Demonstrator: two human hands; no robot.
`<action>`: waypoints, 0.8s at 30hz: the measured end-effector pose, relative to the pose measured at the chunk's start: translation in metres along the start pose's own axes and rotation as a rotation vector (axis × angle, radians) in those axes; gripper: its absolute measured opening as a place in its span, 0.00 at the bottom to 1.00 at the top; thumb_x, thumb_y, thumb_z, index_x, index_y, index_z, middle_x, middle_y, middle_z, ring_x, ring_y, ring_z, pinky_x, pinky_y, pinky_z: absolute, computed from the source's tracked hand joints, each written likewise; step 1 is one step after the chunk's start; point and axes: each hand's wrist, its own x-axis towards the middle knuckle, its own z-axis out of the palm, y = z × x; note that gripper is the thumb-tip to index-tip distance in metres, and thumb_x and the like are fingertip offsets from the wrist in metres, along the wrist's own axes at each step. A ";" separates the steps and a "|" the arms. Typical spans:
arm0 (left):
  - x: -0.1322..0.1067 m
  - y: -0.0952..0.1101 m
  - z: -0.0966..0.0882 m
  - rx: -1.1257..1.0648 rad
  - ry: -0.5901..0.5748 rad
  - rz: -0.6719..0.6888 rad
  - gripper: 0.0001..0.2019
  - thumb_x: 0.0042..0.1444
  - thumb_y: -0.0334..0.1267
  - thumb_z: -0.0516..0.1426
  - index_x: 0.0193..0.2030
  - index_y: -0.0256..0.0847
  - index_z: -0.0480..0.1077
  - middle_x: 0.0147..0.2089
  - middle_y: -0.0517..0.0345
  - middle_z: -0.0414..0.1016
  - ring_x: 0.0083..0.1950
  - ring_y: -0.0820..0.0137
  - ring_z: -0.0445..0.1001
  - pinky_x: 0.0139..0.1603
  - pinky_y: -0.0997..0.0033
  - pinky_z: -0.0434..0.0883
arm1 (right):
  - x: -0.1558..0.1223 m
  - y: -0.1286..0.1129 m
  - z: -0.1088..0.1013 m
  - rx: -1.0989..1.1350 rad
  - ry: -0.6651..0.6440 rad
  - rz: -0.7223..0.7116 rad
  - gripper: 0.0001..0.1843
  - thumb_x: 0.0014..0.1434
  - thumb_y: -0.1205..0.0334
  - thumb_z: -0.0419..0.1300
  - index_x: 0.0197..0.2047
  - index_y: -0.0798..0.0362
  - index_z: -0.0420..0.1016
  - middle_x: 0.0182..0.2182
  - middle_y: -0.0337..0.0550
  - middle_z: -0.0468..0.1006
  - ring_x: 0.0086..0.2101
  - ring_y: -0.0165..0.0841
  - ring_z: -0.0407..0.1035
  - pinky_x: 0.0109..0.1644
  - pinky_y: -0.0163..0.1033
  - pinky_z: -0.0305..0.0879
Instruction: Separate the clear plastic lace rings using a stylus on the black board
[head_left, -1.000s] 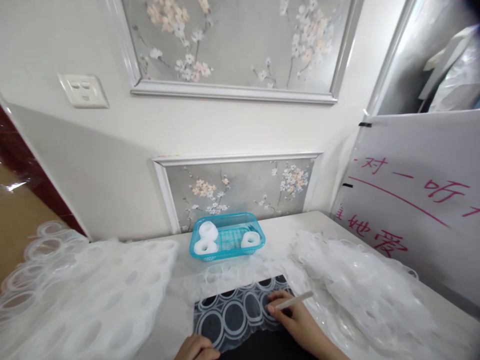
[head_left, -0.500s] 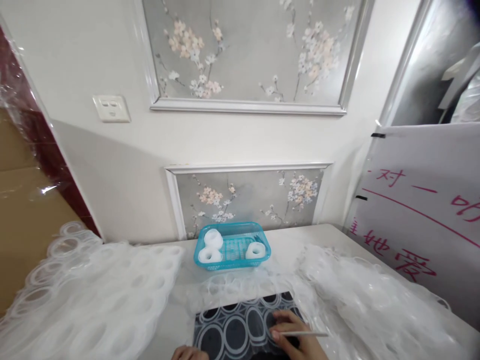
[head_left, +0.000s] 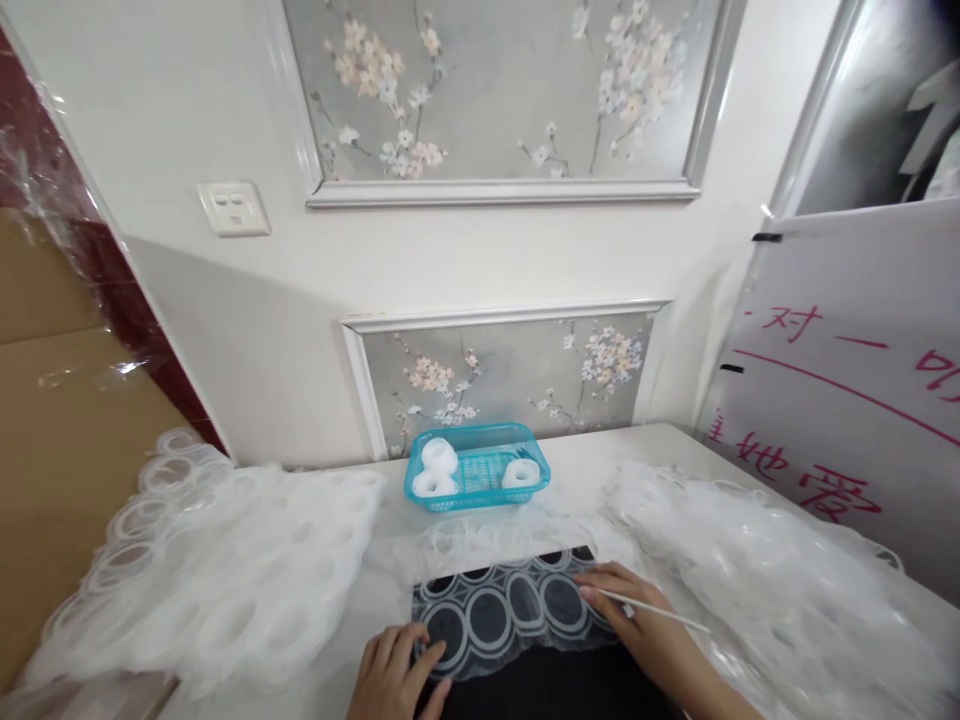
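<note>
A clear plastic sheet with rows of whitish ring outlines (head_left: 487, 622) lies over a black board (head_left: 547, 685) at the table's front. My left hand (head_left: 397, 672) rests at the sheet's left edge, fingers apart, thumb and forefinger by its lower left corner. My right hand (head_left: 626, 610) lies on the sheet's right side, its fingers closed round a thin white stick (head_left: 664, 610) that points out to the right. The stick's inner end is hidden by the fingers. The sheet's lower edge looks ragged, with bare black board below it.
A blue basket (head_left: 480, 498) by the wall holds several white rolls (head_left: 439, 457). Stacked ring-cut plastic sheets (head_left: 247, 570) cover the table's left; a heap of clear plastic scraps (head_left: 772, 590) covers the right. Beyond stands a whiteboard (head_left: 847, 330) with red writing.
The view has tilted down and shows more of the board. My left hand has come up onto the sheet's left edge. My right hand has shifted towards the sheet's right edge, still with the stick.
</note>
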 end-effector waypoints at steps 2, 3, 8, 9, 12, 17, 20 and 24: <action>0.003 0.000 -0.003 -0.013 -0.076 -0.016 0.10 0.56 0.38 0.51 0.38 0.48 0.74 0.37 0.54 0.75 0.37 0.60 0.74 0.34 0.59 0.74 | 0.004 0.004 -0.007 0.042 -0.126 0.048 0.17 0.58 0.48 0.56 0.41 0.47 0.81 0.40 0.47 0.80 0.41 0.43 0.74 0.46 0.44 0.69; 0.005 0.000 -0.004 -0.020 -0.107 -0.028 0.09 0.57 0.38 0.51 0.37 0.47 0.73 0.37 0.54 0.74 0.37 0.60 0.73 0.34 0.59 0.74 | 0.005 0.006 -0.010 0.065 -0.164 0.054 0.17 0.57 0.47 0.57 0.40 0.47 0.81 0.39 0.46 0.81 0.40 0.44 0.74 0.46 0.44 0.68; 0.009 -0.001 0.001 -0.009 -0.206 -0.004 0.10 0.60 0.32 0.48 0.34 0.43 0.70 0.38 0.54 0.71 0.39 0.63 0.70 0.37 0.62 0.71 | 0.008 0.009 -0.017 0.063 -0.162 0.120 0.21 0.59 0.46 0.52 0.31 0.50 0.81 0.28 0.42 0.81 0.31 0.39 0.73 0.39 0.40 0.66; 0.009 -0.001 0.002 0.001 -0.206 0.017 0.10 0.60 0.31 0.48 0.34 0.42 0.69 0.39 0.54 0.71 0.40 0.63 0.70 0.38 0.62 0.70 | 0.009 0.009 -0.017 0.046 -0.140 0.139 0.22 0.59 0.46 0.52 0.31 0.50 0.81 0.25 0.41 0.80 0.29 0.38 0.72 0.36 0.39 0.65; 0.011 -0.005 -0.001 -0.002 -0.128 0.076 0.09 0.61 0.30 0.48 0.34 0.39 0.67 0.40 0.51 0.71 0.42 0.63 0.69 0.42 0.60 0.67 | 0.008 0.006 -0.013 0.013 -0.100 0.166 0.21 0.59 0.47 0.52 0.38 0.51 0.81 0.18 0.39 0.77 0.23 0.35 0.71 0.33 0.37 0.64; 0.017 -0.011 -0.019 -0.089 -0.025 0.171 0.06 0.60 0.29 0.49 0.36 0.37 0.66 0.40 0.49 0.71 0.45 0.63 0.69 0.49 0.57 0.64 | 0.003 -0.001 -0.012 -0.005 -0.210 0.155 0.21 0.59 0.47 0.53 0.42 0.50 0.80 0.11 0.35 0.71 0.17 0.33 0.67 0.29 0.36 0.64; 0.018 -0.011 -0.024 -0.167 -0.148 0.272 0.07 0.59 0.28 0.48 0.35 0.38 0.67 0.39 0.51 0.72 0.43 0.65 0.70 0.48 0.59 0.66 | 0.002 0.002 -0.015 -0.029 -0.222 0.168 0.21 0.59 0.46 0.52 0.42 0.50 0.80 0.12 0.36 0.72 0.17 0.33 0.67 0.27 0.35 0.64; 0.016 -0.004 -0.024 -0.182 -0.172 0.335 0.06 0.60 0.32 0.51 0.40 0.37 0.69 0.40 0.50 0.74 0.43 0.64 0.71 0.47 0.61 0.67 | 0.005 0.011 -0.013 -0.067 -0.020 0.081 0.21 0.61 0.47 0.50 0.42 0.51 0.79 0.33 0.44 0.80 0.32 0.37 0.74 0.38 0.39 0.67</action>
